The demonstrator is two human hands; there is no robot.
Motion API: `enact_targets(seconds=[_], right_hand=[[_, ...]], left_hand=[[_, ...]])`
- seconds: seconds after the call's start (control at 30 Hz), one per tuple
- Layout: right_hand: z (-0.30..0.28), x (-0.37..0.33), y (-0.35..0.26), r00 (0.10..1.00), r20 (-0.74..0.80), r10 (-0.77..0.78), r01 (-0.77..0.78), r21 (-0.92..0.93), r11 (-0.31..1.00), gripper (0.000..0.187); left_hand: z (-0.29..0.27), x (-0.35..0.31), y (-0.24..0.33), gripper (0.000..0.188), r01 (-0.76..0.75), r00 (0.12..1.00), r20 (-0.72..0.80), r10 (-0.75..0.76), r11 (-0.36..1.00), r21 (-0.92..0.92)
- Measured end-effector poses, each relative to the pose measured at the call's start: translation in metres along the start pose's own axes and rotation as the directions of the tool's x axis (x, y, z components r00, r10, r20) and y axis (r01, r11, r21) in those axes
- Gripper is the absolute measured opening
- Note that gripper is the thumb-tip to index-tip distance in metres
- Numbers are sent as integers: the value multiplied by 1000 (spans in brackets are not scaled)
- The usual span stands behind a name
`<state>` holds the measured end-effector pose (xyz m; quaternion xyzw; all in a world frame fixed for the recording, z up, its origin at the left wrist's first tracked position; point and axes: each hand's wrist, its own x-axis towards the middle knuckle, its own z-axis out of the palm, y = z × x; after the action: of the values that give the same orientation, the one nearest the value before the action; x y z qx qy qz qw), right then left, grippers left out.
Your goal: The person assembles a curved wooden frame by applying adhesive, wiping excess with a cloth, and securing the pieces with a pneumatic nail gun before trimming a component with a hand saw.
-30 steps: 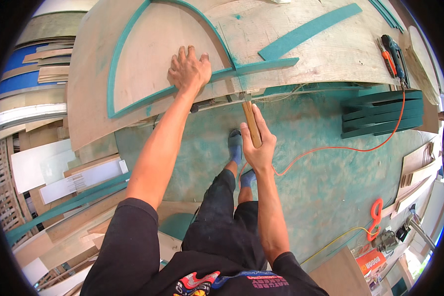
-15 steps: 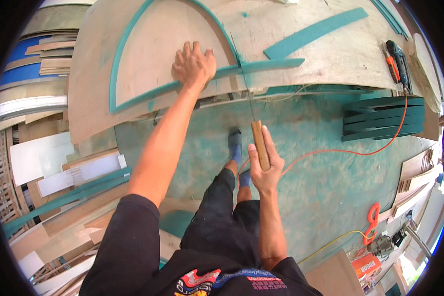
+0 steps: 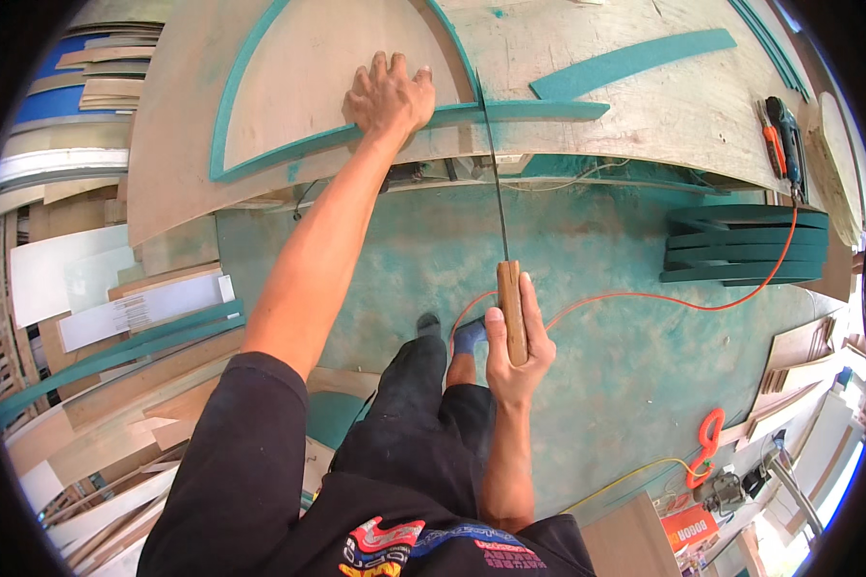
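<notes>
My right hand (image 3: 522, 356) is closed round the wooden handle of a handsaw (image 3: 497, 197), its thin blade seen nearly edge-on. The blade points away from me and crosses a teal wooden strip (image 3: 539, 110) beside the corner of a curved teal frame (image 3: 231, 106). How deep it sits in the wood I cannot tell. My left hand (image 3: 391, 96) leans on the workpiece left of the blade, fingers spread over the pale board inside the frame and wrist above the strip. The strip's right end sticks out past the blade.
A wooden worktable (image 3: 664, 125) carries a loose curved teal piece (image 3: 635, 63) and a dark power tool (image 3: 787, 144) with an orange cord (image 3: 683, 301). Stacked dark-green curved pieces (image 3: 741, 245) stand at right. Boards (image 3: 125, 385) pile up at left.
My right hand has drawn the saw back toward me, and more blade shows below the table edge. My left hand keeps its place on the workpiece. The view has shifted slightly.
</notes>
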<state>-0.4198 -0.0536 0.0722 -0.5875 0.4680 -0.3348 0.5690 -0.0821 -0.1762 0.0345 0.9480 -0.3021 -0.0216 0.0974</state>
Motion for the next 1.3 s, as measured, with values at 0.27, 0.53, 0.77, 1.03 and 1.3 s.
enact_targets(seconds=[0.27,0.53,0.77,1.03,1.3], right_hand=[[-2,20,105,981,130,-142,154,-84,984,58],[-3,-7,34,993,85,-80,89,-107,990,58],[-8,-56,47,979,117,-164,180,-145,973,67],[-3,-107,38,976,217,-29,58,-129,990,82],[21,-108,25,983,40,-178,182,-135,974,67]], left_hand=[[1,-4,1,58,11,1000,-9,-11,1000,-18],[11,-6,-11,60,-60,996,-69,55,996,-72],[0,-38,-23,60,-161,986,-42,160,987,-4],[-7,-70,-37,64,-227,974,7,227,974,-21],[-3,-70,-43,59,-340,940,-35,339,939,-49]])
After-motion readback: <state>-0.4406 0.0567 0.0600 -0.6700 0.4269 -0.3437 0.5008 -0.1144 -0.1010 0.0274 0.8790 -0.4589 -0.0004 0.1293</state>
